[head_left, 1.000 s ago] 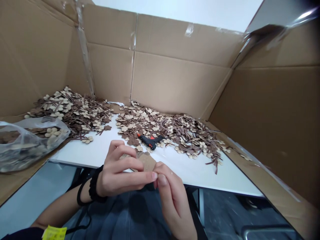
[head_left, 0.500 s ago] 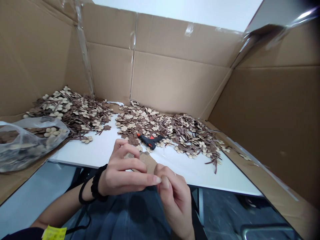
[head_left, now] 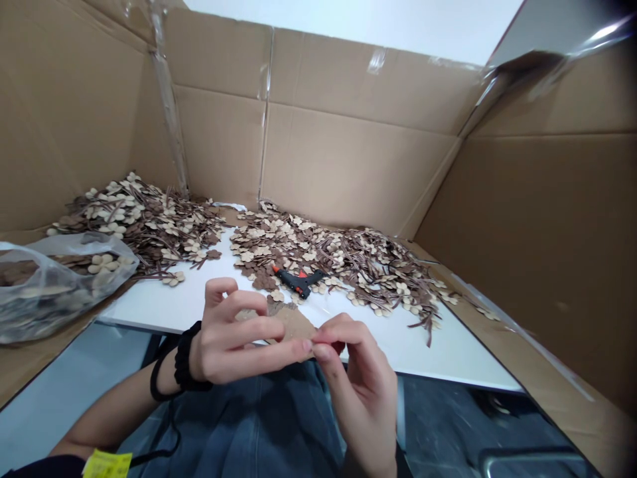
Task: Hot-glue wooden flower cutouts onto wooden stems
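Observation:
My left hand (head_left: 243, 338) is over the table's front edge, its index finger stretched to the right and the other fingers loosely curled apart. Its thumb is hidden behind the index finger. My right hand (head_left: 361, 372) pinches thumb and index finger together, right against the left index fingertip. Whatever lies between these fingertips is too small and covered to make out. Just behind the hands is a piece of brown cardboard (head_left: 294, 323), partly covered by my left fingers. Past it, a black glue gun (head_left: 298, 281) with an orange tip and trigger rests beside flower-shaped pieces.
Brown and cream flower pieces with thin strips form a left heap (head_left: 144, 219) and a wide heap (head_left: 368, 259) on the white table (head_left: 423, 352). A clear plastic bag (head_left: 74, 292) of flower pieces sits at left. Cardboard walls (head_left: 358, 159) enclose the back and sides.
My left hand has shifted slightly left, and my right hand's fingers have opened out from a tighter curl into a pinch. More of the cardboard piece shows. The glue gun has stayed put.

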A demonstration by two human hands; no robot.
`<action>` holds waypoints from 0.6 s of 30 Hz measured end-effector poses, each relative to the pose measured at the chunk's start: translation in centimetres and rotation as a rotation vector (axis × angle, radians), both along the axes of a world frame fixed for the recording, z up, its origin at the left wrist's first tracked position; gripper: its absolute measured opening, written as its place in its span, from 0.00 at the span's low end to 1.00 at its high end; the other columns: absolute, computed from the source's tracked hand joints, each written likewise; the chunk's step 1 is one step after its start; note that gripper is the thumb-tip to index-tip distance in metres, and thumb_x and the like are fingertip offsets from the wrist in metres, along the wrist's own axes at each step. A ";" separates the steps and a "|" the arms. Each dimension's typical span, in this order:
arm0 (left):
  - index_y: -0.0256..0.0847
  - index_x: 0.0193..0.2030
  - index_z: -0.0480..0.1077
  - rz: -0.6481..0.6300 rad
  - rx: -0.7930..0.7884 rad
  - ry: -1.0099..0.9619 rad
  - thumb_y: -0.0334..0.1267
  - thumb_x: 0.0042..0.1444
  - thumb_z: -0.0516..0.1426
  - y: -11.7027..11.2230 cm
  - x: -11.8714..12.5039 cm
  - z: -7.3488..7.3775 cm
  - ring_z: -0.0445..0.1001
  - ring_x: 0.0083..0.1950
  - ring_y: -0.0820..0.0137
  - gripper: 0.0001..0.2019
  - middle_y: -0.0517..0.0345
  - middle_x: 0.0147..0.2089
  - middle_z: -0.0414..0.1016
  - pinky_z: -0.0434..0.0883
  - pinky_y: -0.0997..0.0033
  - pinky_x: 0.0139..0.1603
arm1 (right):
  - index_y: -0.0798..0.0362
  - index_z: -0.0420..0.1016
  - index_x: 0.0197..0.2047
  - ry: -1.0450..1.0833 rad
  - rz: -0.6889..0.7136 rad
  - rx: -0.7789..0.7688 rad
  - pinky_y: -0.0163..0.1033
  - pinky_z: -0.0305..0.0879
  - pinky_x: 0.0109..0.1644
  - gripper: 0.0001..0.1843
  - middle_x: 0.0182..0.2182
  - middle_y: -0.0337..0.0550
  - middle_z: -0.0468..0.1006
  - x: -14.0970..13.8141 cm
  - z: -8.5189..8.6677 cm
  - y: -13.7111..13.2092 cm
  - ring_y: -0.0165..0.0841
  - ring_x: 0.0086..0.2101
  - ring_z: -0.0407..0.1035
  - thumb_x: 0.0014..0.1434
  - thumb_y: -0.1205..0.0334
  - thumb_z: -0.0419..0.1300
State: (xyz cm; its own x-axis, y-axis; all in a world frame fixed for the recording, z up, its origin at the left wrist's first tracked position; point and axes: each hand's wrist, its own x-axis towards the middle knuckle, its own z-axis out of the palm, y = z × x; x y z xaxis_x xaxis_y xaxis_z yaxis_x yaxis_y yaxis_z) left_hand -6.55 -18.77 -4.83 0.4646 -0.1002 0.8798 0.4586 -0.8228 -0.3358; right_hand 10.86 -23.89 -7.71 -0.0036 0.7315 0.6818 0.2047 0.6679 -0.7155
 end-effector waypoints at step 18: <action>0.51 0.40 0.73 -0.045 -0.028 0.029 0.35 0.58 0.57 0.1 -0.1 -1.0 0.66 0.32 0.72 0.07 0.66 0.27 0.74 0.54 0.64 0.43 | 0.51 0.67 0.32 0.056 0.178 -0.173 0.32 0.56 0.27 0.07 0.24 0.36 0.68 0.5 -0.3 0.3 0.26 0.24 0.61 0.63 0.62 0.53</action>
State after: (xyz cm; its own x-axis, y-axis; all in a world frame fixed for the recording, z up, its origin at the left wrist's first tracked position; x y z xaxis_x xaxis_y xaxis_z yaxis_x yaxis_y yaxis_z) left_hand -6.63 -18.65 -5.82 0.4859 -0.0976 0.8686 0.4110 -0.8515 -0.3256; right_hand 11.32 -23.58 -8.00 -0.1082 0.8285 0.5494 0.0517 0.5566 -0.8292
